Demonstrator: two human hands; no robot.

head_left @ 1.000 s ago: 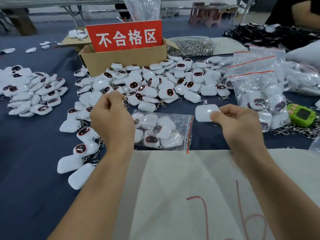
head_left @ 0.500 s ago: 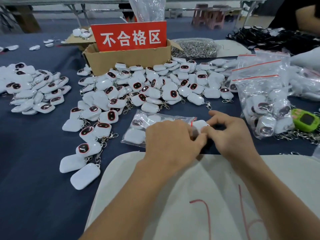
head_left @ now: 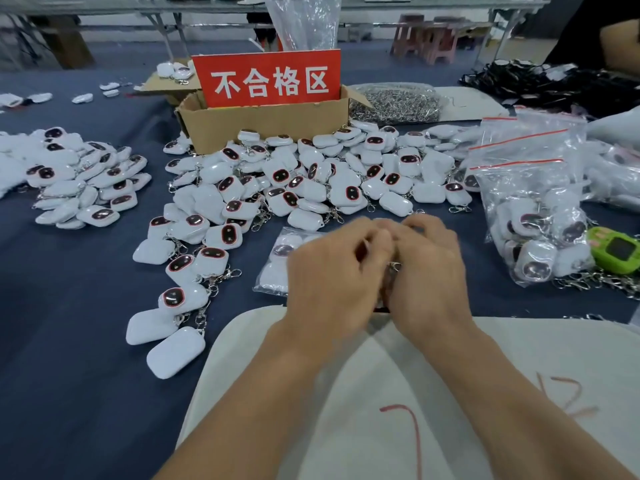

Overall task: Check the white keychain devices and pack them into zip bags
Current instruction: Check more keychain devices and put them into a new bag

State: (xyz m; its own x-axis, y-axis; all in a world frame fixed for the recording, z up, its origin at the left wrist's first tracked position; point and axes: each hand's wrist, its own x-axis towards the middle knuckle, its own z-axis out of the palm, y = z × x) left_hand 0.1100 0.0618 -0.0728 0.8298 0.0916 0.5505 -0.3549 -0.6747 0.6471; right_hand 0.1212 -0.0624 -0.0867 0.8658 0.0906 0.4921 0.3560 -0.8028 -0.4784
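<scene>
Looking at centre frame, we find the left hand (head_left: 332, 271) and right hand (head_left: 429, 268) knuckle to knuckle, both blurred. The fingers (head_left: 360, 237) of each curl inward and meet at the tips. A small metal clasp (head_left: 394, 266) shows in the gap, but we cannot tell what either hand pinches. A zip bag (head_left: 277, 268) holding a few devices lies flat on the blue tabletop (head_left: 69, 341), its right part hidden behind the left hand. A heap of white keychain devices (head_left: 311, 181) sits just above the hands, against a cardboard box (head_left: 266, 129) bearing a red sign (head_left: 266, 77). A smaller heap (head_left: 79, 181) is at left. At right stand filled zip bags (head_left: 530, 216), with a green device (head_left: 614, 251) just beside them. A white cloth (head_left: 450, 393) fills the lower frame beneath the forearms
</scene>
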